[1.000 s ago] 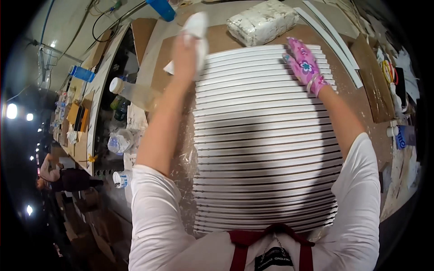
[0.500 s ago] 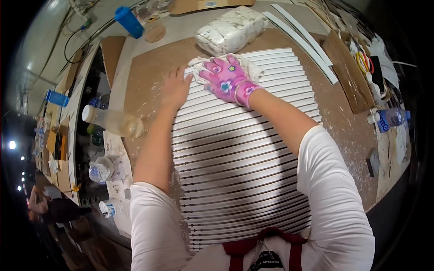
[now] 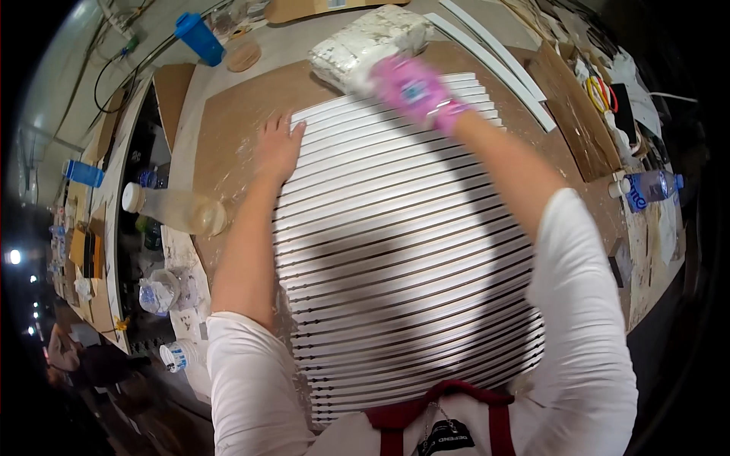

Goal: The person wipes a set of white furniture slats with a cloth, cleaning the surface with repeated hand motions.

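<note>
A panel of narrow white slats [image 3: 395, 182], parted by dark gaps, fills the middle of the brown board. My left hand [image 3: 278, 148] is bare and lies with fingers stretched out at the panel's far left corner. Over the panel's far edge is my right hand [image 3: 414, 90], in a pink flowered glove and smeared by motion. A whitish blur of cloth [image 3: 360, 82] shows at its fingertips, partly merged with the pale block [image 3: 365, 45] behind. That block is wrapped, stained and stands just past the panel. My right arm casts a shadow across the slats.
Two white strips [image 3: 498, 68] lie at the far right, beside a cardboard box side [image 3: 574, 114]. On the left are a cloudy bottle [image 3: 179, 209], a blue shaker bottle [image 3: 199, 39] and a clear jug [image 3: 160, 292]. A water bottle [image 3: 654, 188] lies at the right edge.
My right hand has lifted from the slats and moved right and away, toward the block, taking the cloth with it. My left hand remains at the panel's corner. The view has shifted slightly.
</note>
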Motion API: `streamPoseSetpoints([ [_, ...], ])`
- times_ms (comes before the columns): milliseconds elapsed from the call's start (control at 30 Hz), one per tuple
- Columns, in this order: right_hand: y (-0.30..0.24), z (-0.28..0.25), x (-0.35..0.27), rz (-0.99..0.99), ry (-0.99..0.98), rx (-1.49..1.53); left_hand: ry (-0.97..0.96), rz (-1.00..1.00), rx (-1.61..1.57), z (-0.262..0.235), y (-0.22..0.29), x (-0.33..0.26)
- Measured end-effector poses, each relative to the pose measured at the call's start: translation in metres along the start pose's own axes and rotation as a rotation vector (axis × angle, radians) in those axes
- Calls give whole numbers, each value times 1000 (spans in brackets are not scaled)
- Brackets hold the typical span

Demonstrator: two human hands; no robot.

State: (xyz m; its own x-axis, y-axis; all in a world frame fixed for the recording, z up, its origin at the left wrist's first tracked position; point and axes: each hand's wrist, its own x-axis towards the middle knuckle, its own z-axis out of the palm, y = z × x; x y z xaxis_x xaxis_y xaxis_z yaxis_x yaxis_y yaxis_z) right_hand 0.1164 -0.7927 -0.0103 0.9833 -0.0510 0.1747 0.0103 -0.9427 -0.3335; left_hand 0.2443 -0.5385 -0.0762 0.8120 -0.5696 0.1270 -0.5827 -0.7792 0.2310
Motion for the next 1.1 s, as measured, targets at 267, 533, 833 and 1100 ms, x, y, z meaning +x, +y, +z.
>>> streamPoseSetpoints([
  [267,131,-1,-54,221,235,-241,26,57,9,-5,14,-2],
  [533,85,-22,-19,188,70,-155,19,35,19,4,1,4],
  [833,134,-35,-62,246,129,-376,34,67,-22,0,15,2],
  [1100,133,9,-55,43,133,-558,62,66,-14,2,6,1],
])
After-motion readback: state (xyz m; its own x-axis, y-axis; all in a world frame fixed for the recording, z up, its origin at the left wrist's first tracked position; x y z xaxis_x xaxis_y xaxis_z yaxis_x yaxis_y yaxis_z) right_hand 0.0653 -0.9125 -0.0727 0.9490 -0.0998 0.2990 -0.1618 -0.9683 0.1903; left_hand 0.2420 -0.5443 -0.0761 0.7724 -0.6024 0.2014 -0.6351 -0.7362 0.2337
